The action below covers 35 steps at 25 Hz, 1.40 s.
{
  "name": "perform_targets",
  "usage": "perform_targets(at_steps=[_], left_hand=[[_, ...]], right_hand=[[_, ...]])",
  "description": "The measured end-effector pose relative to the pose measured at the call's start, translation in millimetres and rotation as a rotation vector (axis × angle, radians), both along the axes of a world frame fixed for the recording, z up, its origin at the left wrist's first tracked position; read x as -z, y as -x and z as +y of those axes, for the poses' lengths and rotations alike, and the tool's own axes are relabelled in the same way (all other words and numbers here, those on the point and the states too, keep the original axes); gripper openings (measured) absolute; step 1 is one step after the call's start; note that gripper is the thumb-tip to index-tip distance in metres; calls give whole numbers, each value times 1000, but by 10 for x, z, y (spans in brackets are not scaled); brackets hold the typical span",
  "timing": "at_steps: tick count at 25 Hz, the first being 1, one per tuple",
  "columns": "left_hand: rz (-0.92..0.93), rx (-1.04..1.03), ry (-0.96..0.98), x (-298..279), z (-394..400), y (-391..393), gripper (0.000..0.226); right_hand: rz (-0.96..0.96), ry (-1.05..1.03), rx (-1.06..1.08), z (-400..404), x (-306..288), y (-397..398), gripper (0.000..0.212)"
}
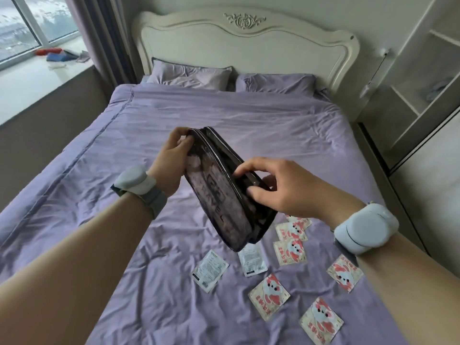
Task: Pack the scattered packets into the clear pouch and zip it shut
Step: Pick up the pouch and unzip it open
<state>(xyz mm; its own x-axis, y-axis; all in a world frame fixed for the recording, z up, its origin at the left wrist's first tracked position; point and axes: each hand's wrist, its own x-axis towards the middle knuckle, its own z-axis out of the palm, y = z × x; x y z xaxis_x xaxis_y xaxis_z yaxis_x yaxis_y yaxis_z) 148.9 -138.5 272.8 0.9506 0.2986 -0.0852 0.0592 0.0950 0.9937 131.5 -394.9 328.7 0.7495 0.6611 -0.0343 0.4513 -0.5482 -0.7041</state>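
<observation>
I hold the clear pouch (219, 192) with dark trim in the air above the bed, its zip edge facing up. My left hand (169, 160) grips its far upper end. My right hand (281, 188) pinches the pouch's near rim at the opening, fingers on the zip edge. Some packets show through the pouch wall. Several packets lie scattered on the purple sheet below: pink-and-white printed ones (268, 296), (321, 321), (344, 272), (290, 247) and two lying white side up (209, 270), (252, 260).
The bed (124, 220) has a purple cover, two pillows (189, 75) and a white headboard (246, 38). A window sill (37, 80) with small items runs along the left. White shelving (423, 95) stands to the right.
</observation>
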Motion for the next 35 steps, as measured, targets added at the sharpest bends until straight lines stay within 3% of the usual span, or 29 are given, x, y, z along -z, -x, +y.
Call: perform_targets(at_steps=[2, 4, 6, 10, 11, 13, 15, 17, 19, 22, 24, 27, 28, 31, 35], left_hand=[[93, -52, 60, 317, -52, -18, 10], [214, -98, 68, 635, -172, 10, 11], [298, -145, 57, 1007, -377, 73, 11], [379, -133, -82, 1402, -739, 260, 21], [398, -99, -73, 1481, -826, 316, 31], [456, -59, 136, 1532, -997, 398, 62], [490, -10, 212, 1626, -1155, 502, 56], [522, 35, 133, 1854, -1272, 573, 42], [511, -6, -24, 2106, -1346, 650, 16], [459, -87, -310, 2294, -1392, 723, 37], [383, -76, -440, 2321, -1486, 774, 31], [227, -94, -469, 2332, -1627, 809, 2], [191, -122, -457, 2318, -1652, 823, 11], [141, -159, -449, 2332, -1645, 854, 24], [53, -114, -472, 2426, -1631, 920, 16]], right_hand=[[115, -91, -35, -103, 220, 83, 31], [194, -139, -82, -216, 507, 168, 45], [100, -109, -96, -344, 883, 225, 53], [-71, -194, -76, -506, 1430, 289, 25], [-129, -208, -76, -546, 1564, 293, 19], [-296, -225, -107, -588, 1779, 335, 12], [-436, -212, -157, -598, 1998, 451, 8], [-490, -187, -209, -611, 2254, 627, 9], [-400, -134, -270, -623, 2483, 804, 15], [-188, -76, -137, -631, 2649, 800, 24], [-150, -87, 102, -609, 2705, 567, 29], [-6, -87, 347, -552, 2702, 126, 53], [30, -80, 368, -527, 2698, 21, 59], [149, -76, 406, -462, 2654, -133, 45], [333, -115, 341, -370, 2622, -227, 44]])
